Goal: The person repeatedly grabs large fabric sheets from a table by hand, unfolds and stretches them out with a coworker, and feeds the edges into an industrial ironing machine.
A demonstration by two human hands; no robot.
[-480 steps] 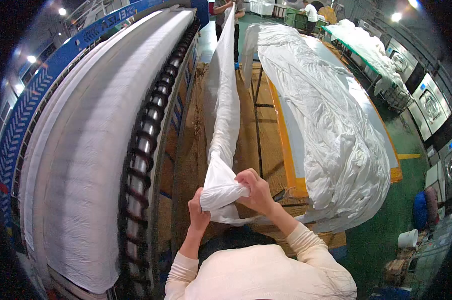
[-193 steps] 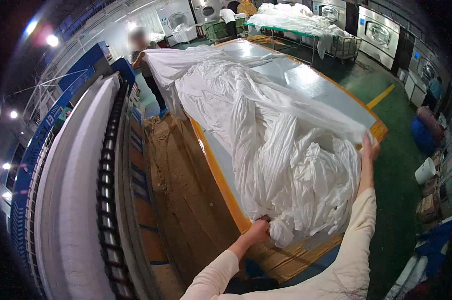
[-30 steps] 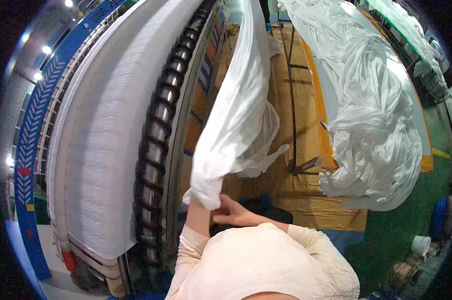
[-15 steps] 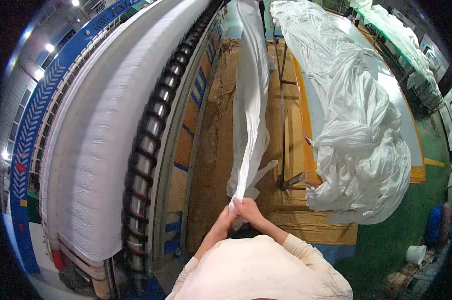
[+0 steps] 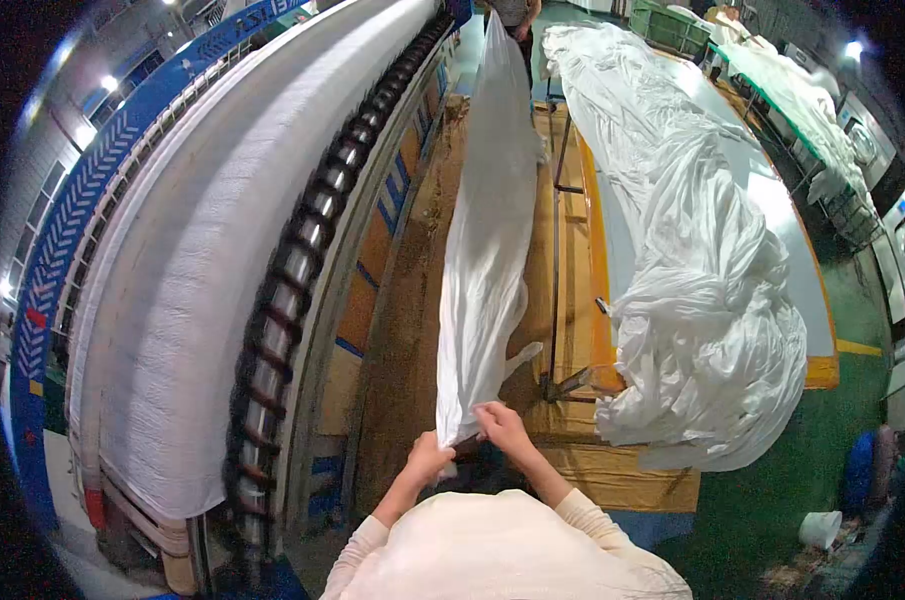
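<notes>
A long white sheet (image 5: pixel 487 220) hangs stretched between me and a person (image 5: pixel 517 15) at the far end, whose hands are near its far end. My left hand (image 5: pixel 429 457) is closed on the near left corner of the sheet. Just to the right and slightly higher, my right hand (image 5: pixel 500 425) pinches the sheet's near edge, a small gap away from my left hand. A narrow loose strip of the cloth sticks out to the right above my right hand.
To the left runs a long machine with a white padded bed (image 5: pixel 187 300) and a dark spiral-wound roller (image 5: pixel 297 270). On the right, a heap of white sheets (image 5: pixel 692 270) covers much of an orange-edged table (image 5: pixel 820 372). A white bucket (image 5: pixel 819 529) stands at lower right.
My hands, together half a second ago, are now apart, the left one lower and further left. The sheet has spread wider between me and the person, who shows more fully.
</notes>
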